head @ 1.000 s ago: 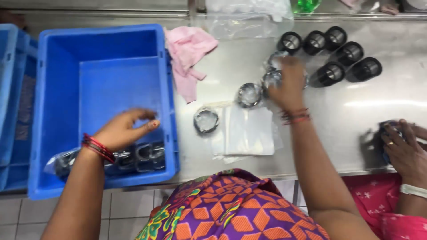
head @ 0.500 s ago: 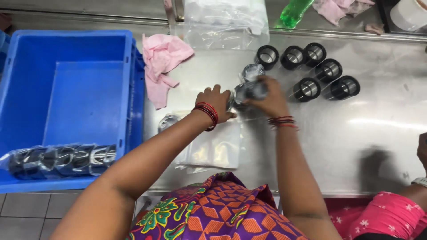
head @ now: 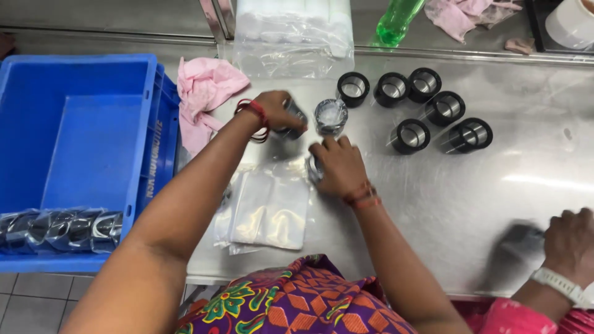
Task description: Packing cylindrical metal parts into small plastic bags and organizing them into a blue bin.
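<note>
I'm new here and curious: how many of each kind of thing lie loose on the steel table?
Bare black rings: 6
Rings wrapped in clear plastic: 1 plain to see; others under the hands cannot be counted
Pink cloths: 2
Green bottle: 1
Total: 10

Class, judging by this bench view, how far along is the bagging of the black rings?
Done: a row of bagged rings lies in the blue crate. In hand: the left hand and right hand each grip a ring by the bags. Left: six loose rings.
</note>
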